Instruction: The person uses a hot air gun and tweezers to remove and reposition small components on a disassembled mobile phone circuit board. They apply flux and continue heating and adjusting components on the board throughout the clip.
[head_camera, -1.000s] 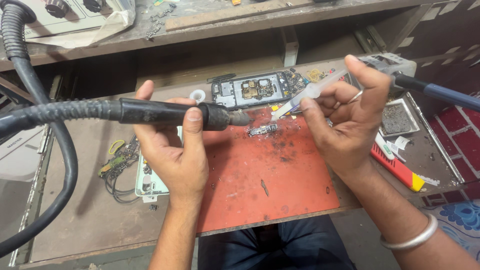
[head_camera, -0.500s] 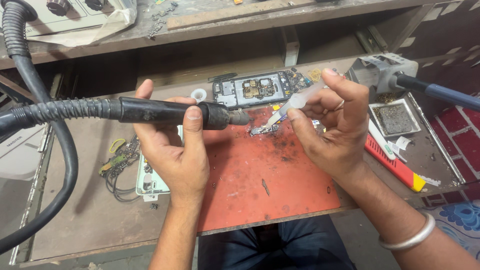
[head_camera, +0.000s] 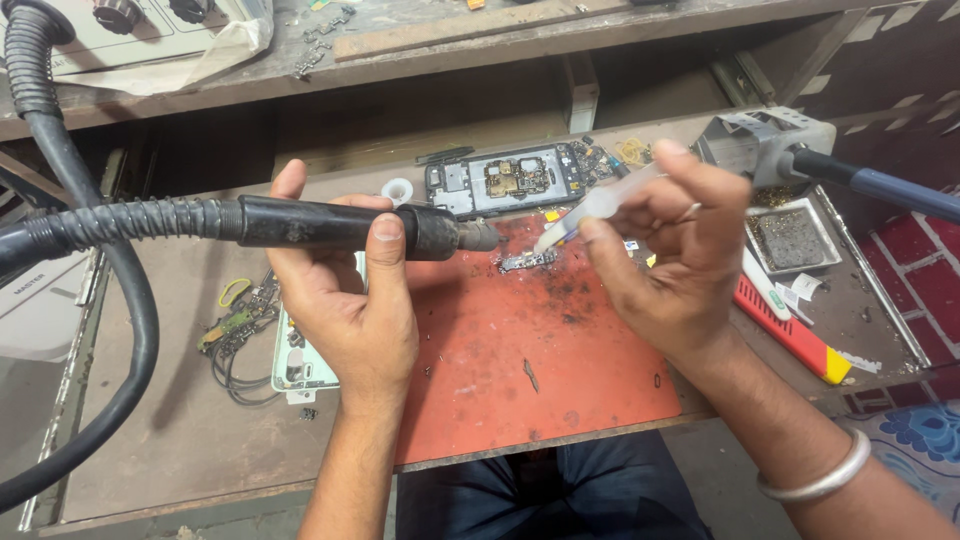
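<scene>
Left hand grasps hot-air handle | right hand pinches syringe | small part at red mat's far edge; near mat open.

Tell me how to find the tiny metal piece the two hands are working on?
Start at the big red mat in the middle of the workbench. Go to its top edge, between the black hot-air nozzle in the left hand and the syringe tip in the right hand. The small silvery strip lies there alone, much smaller than the opened phone above it.
</scene>
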